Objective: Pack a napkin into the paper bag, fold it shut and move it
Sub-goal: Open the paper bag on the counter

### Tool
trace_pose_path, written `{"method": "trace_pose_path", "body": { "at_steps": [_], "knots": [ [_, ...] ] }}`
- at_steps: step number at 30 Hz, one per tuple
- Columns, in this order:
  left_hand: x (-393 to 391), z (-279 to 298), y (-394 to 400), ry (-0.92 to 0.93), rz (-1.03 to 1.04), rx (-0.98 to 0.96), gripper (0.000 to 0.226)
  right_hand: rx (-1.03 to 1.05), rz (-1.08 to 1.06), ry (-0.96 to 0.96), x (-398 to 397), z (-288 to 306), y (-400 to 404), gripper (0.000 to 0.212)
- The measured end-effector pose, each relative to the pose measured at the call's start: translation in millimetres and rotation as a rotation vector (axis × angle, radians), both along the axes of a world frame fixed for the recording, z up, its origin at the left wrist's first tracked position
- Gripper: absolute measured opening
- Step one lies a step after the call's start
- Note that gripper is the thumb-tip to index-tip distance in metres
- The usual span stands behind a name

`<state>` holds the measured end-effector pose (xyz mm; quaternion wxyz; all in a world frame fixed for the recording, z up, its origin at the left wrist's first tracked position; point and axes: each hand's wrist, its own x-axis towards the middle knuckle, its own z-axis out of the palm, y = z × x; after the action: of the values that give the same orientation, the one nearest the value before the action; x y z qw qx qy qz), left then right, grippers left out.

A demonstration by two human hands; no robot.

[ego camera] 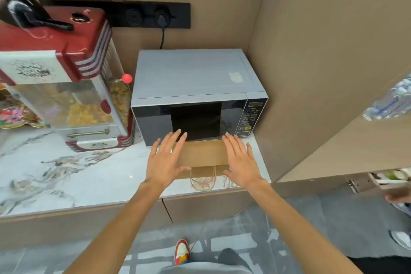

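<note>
Paper bag point(201, 153) is laid flat on the marble counter point(66, 173), directly in front of the microwave point(195, 93), at 12 o'clock from the person. Its twine handles point(202, 179) are pointed toward 6 o'clock, looped near the counter edge. Napkin not seen; whether it is inside can't be told.

Left hand point(164, 160) is spread flat at the bag's 9 o'clock end, fingers extended, nothing gripped. Right hand point(241, 159) is spread flat at the 3 o'clock end, fingers extended too. Contact versus hover can't be told for either.

Red popcorn machine point(66, 78) is placed at the microwave's 9 o'clock. Black socket strip point(133, 14) is mounted on the wall at 12 o'clock, one cable plugged in.
</note>
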<state>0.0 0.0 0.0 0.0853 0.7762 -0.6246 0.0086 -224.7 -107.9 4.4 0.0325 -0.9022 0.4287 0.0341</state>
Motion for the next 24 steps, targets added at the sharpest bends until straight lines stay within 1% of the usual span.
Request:
{"method": "trace_pose_path", "body": {
  "at_steps": [1,5,7,10,13,18,21,24],
  "knots": [
    [3,-2,-2,0.012,-0.018,0.049,0.109,0.022,-0.011,0.016,4,-2,0,0.116],
    [9,-13,-8,-0.005,-0.036,0.11,0.11,0.04,-0.025,0.048,13,-4,-7,0.116],
    [9,-18,-9,0.001,-0.047,0.14,0.109,0.038,-0.018,0.052,16,-7,-8,0.112],
    [11,-24,-10,0.01,-0.051,0.129,0.104,0.028,-0.014,0.036,19,-10,-12,0.103],
    [14,-27,-16,0.06,-0.07,0.128,0.099,0.048,0.0,0.033,19,-12,-19,0.099],
    [24,-23,-20,0.169,-0.114,0.154,0.099,0.116,0.084,0.041,15,-10,-35,0.097],
    [29,-15,-22,0.26,-0.125,0.199,0.099,0.211,0.127,0.053,9,-4,-46,0.098],
    [34,-5,-26,0.368,-0.13,0.285,0.098,0.38,0.128,0.047,6,4,-57,0.094]
  ]
}}
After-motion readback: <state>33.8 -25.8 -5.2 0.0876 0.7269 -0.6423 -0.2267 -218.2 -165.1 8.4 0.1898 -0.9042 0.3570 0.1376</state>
